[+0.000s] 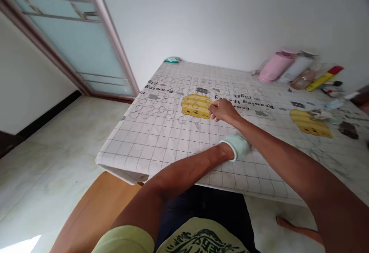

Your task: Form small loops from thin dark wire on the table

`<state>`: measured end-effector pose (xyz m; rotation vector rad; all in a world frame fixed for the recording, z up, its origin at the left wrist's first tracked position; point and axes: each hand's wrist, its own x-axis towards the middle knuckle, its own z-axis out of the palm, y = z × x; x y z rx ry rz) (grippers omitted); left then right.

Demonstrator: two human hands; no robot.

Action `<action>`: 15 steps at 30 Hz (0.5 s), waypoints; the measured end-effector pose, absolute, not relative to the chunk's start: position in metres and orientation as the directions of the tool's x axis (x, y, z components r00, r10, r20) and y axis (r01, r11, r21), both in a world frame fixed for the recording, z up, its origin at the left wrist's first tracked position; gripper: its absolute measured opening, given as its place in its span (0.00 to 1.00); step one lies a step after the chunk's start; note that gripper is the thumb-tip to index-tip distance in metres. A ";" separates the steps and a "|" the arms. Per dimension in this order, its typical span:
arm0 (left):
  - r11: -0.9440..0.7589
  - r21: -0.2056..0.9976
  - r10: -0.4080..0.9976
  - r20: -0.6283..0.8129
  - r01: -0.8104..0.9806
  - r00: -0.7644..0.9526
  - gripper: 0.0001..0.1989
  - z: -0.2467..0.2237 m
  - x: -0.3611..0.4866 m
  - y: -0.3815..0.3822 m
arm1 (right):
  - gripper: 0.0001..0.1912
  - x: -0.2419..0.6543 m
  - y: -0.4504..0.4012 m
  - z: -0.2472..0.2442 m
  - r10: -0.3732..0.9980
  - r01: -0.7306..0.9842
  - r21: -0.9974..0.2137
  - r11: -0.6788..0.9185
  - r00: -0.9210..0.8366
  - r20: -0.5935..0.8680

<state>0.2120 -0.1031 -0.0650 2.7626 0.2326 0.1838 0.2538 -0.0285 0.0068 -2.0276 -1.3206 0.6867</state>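
Pale mint-green, rounded cover, apparently fabric [238,147], is over the near part of the white, dark-gridded tablecloth [129,151]. From the left, your left forearm [184,172] slants right and slightly far. Your right hand [221,110], far and slightly left of the cover, has curled fingers; whether they pinch anything can't be told. Rightward, the cover encloses your left hand, the nearer one, hiding its grip; its long axis seems to follow that forearm.

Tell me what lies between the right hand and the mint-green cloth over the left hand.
In the head view, only bare, grid-printed tablecloth shows between the right hand and the mint-green cloth.
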 end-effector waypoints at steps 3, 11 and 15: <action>-0.862 0.429 0.261 -0.078 0.269 0.962 0.16 -0.056 0.209 -0.101 | 0.13 0.288 -0.083 0.034 0.913 0.629 -0.728 -0.273 0.407 0.009; -0.839 0.420 0.369 -0.028 0.346 0.929 0.22 -0.049 0.204 -0.097 | 0.10 0.435 -0.262 0.088 0.587 0.454 -0.765 -0.456 0.800 0.125; -0.834 0.407 0.387 -0.047 0.371 0.921 0.22 -0.047 0.200 -0.098 | 0.08 0.482 -0.332 0.083 0.470 0.372 -0.731 -0.572 0.879 0.079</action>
